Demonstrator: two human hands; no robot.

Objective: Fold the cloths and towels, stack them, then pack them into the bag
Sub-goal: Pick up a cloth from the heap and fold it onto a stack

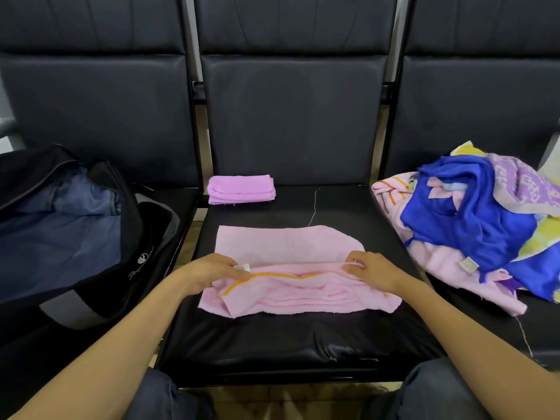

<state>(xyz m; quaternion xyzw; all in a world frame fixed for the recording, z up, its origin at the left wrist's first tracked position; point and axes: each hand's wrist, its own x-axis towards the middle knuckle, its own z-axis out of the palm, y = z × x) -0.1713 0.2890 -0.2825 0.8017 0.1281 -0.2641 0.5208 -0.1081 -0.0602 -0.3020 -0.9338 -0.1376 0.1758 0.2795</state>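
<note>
A pale pink towel (291,247) with an orange line lies partly folded on the middle black seat (272,344). My left hand (209,272) pinches its folded edge at the left, by a white tag. My right hand (368,268) pinches the same edge at the right. A folded purple cloth (241,189) sits at the back left of this seat. An open black bag (75,231) with blue lining rests on the left seat. A heap of unfolded cloths (472,219), blue, pink, purple and yellow, lies on the right seat.
Black padded seat backs (291,116) rise behind all three seats. A loose white thread (313,207) lies on the middle seat behind the towel. My knees in dark trousers (439,392) are at the seat's front edge.
</note>
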